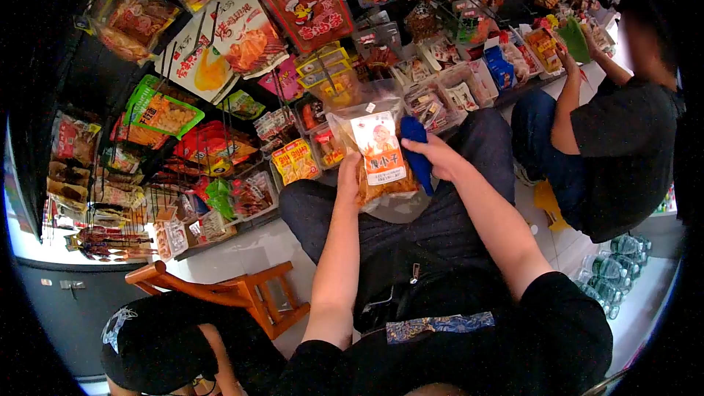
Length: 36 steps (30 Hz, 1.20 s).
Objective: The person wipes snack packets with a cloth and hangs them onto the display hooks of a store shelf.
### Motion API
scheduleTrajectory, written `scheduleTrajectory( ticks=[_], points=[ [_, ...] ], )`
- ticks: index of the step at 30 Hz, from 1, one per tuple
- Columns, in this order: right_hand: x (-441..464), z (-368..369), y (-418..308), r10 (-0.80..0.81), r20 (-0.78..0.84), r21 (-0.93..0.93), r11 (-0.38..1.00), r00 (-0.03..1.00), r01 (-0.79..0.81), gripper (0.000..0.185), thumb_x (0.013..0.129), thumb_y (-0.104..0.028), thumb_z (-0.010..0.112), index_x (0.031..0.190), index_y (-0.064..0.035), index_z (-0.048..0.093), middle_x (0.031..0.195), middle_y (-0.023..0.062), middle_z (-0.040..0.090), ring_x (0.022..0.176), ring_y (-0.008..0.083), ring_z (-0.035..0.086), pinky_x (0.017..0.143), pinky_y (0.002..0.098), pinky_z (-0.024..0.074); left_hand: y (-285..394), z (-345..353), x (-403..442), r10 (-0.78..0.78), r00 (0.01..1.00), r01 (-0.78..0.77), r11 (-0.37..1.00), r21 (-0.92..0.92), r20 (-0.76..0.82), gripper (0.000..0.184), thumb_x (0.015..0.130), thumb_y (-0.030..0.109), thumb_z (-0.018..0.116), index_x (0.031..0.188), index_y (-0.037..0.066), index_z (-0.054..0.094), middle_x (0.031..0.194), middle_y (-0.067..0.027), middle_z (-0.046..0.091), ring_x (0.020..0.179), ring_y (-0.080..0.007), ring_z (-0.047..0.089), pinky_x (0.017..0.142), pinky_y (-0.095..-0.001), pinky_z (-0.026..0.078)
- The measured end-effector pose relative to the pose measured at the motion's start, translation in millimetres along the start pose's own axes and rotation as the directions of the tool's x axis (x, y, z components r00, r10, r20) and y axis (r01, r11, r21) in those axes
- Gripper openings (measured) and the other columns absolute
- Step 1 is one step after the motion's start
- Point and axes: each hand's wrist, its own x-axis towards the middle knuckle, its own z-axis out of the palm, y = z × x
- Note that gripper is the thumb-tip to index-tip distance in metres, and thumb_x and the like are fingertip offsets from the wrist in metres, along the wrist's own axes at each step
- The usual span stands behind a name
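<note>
A clear snack bag (378, 150) with a white and orange label and brown food inside is held upright above my lap. My left hand (350, 180) grips its left edge, fingers mostly hidden behind the bag. At the bag's right side, my right hand (434, 157) is closed on a blue cloth (415, 130). The cloth is bunched against the bag, with its lower end hanging below my thumb. Whether the right fingers also pinch the bag cannot be seen.
Hanging snack packs (231, 44) and boxes of small packets (433, 103) fill the shelves ahead. To the right, a person (616, 125) handles a green cloth (573, 40) near the shelf. Another person (169, 345) and a wooden chair (249, 293) are at lower left; water bottles (616, 271) stand right.
</note>
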Motion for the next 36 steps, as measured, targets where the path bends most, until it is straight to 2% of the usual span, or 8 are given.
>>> scheduleTrajectory(
  ticks=[6,12,15,18,25,28,34,36],
  points=[
    [-2.9,-0.1,4.0,0.005,0.134,-0.111,0.994,0.991,0.01,0.038,0.087,-0.022,0.064,0.117,-0.0007,0.055,0.11,0.0095,0.062,0.095,0.0186,0.061,0.082,0.0342,0.05,0.0,-10.8,5.5,-0.022,1.0,0.022,1.0,0.008,0.004,0.041,0.092,0.027,0.044,0.123,-0.001,0.047,0.116,-0.0147,0.059,0.1,-0.0277,0.062,0.086,-0.0396,0.05],
    [2.7,0.2,8.9,-0.182,-0.059,-0.278,0.947,0.981,0.159,0.042,0.086,-0.035,0.064,0.111,-0.0013,0.059,0.095,0.0062,0.064,0.078,0.0142,0.06,0.069,0.0295,0.0489,0.4,0.3,1.7,-0.035,0.999,0.033,0.992,-0.118,-0.016,0.04,0.092,0.024,0.046,0.122,-0.003,0.046,0.116,-0.0157,0.058,0.101,-0.0258,0.061,0.086,-0.0374,0.051],
    [8.9,-3.1,18.6,-0.182,-0.012,-0.23,0.957,0.983,0.174,0.046,0.085,-0.042,0.064,0.108,-0.0016,0.061,0.089,0.0046,0.064,0.073,0.0129,0.058,0.064,0.0291,0.0475,-0.6,-6.0,2.3,-0.006,0.999,0.004,0.998,-0.06,-0.036,0.045,0.091,0.032,0.046,0.125,0.002,0.047,0.12,-0.0135,0.057,0.106,-0.0283,0.059,0.091,-0.0418,0.048],
    [0.6,-3.2,14.7,0.003,0.066,-0.417,0.909,0.998,0.025,0.046,0.084,-0.043,0.065,0.104,-0.0018,0.062,0.087,0.0042,0.064,0.072,0.0131,0.058,0.063,0.0299,0.0482,3.8,-6.2,3.9,-0.022,0.997,0.012,0.992,-0.126,-0.071,0.045,0.091,0.033,0.045,0.125,0.003,0.047,0.12,-0.0138,0.057,0.106,-0.0286,0.059,0.091,-0.0417,0.048],
    [11.9,-4.6,23.3,-0.115,0.027,-0.26,0.958,0.993,0.118,0.04,0.079,-0.031,0.072,0.106,-0.0031,0.061,0.094,0.0053,0.065,0.079,0.0131,0.06,0.069,0.0293,0.0492,-5.4,-14.7,9.8,-0.006,0.997,0.0,0.998,-0.071,-0.073,0.047,0.091,0.035,0.046,0.126,0.003,0.047,0.122,-0.0136,0.056,0.107,-0.0286,0.058,0.091,-0.0421,0.047],
    [1.5,4.8,18.6,-0.356,-0.062,-0.293,0.9,0.933,0.324,0.04,0.078,-0.024,0.073,0.109,-0.0023,0.059,0.097,0.0051,0.065,0.084,0.0135,0.06,0.074,0.0292,0.0481,-3.2,-10.0,8.0,-0.031,0.999,0.027,0.995,-0.091,-0.04,0.049,0.091,0.036,0.046,0.128,0.003,0.045,0.123,-0.0135,0.056,0.108,-0.0286,0.057,0.092,-0.042,0.047],
    [4.3,5.5,12.4,-0.28,-0.133,-0.046,0.96,0.951,0.276,0.035,0.079,-0.018,0.072,0.108,-0.0017,0.059,0.101,0.0058,0.064,0.088,0.0148,0.06,0.079,0.0303,0.0472,-3.0,-3.7,3.5,-0.102,0.992,0.103,0.994,0.017,-0.074,0.05,0.089,0.033,0.049,0.129,0.003,0.044,0.121,-0.0127,0.056,0.106,-0.0282,0.058,0.09,-0.041,0.048],
    [6.0,2.5,14.1,-0.267,-0.135,-0.097,0.962,0.954,0.255,0.036,0.081,-0.02,0.071,0.109,-0.0018,0.058,0.103,0.006,0.064,0.088,0.0147,0.06,0.08,0.0301,0.047,-4.5,-2.6,2.3,-0.081,0.992,0.087,0.994,0.067,-0.092,0.049,0.088,0.031,0.052,0.127,0.002,0.045,0.118,-0.0132,0.058,0.103,-0.0282,0.06,0.087,-0.0399,0.049]
  ],
)
